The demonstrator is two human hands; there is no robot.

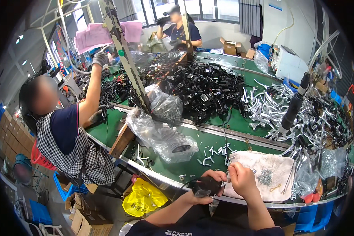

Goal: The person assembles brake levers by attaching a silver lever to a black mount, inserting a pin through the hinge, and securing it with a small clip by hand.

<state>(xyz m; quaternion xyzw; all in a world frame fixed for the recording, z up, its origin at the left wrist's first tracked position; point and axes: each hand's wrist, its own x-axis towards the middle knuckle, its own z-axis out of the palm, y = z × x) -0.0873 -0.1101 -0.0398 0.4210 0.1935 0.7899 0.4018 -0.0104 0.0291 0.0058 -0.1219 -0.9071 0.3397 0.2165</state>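
My left hand (199, 199) is wrapped round a dark black part (205, 187) just off the bench's near edge; blur and the fingers hide its exact kind. Close beside it, my right hand (242, 180) is closed with fingers bent in, over the left edge of a pale cloth (281, 163). Whatever sits in those fingers, if anything, is hidden. On the cloth lie a cluster of small metal pieces (265, 177) and a yellowish wire loop (275, 188). Several short silver pins (209, 154) are scattered on the green bench beyond my hands.
A black power screwdriver (291, 114) hangs at right over a heap of silver levers (271, 104). Black parts (204, 88) are piled mid-bench. Clear plastic bags (157, 135) and a glove lie left of centre. A co-worker (67, 129) stands left, another (181, 31) sits beyond.
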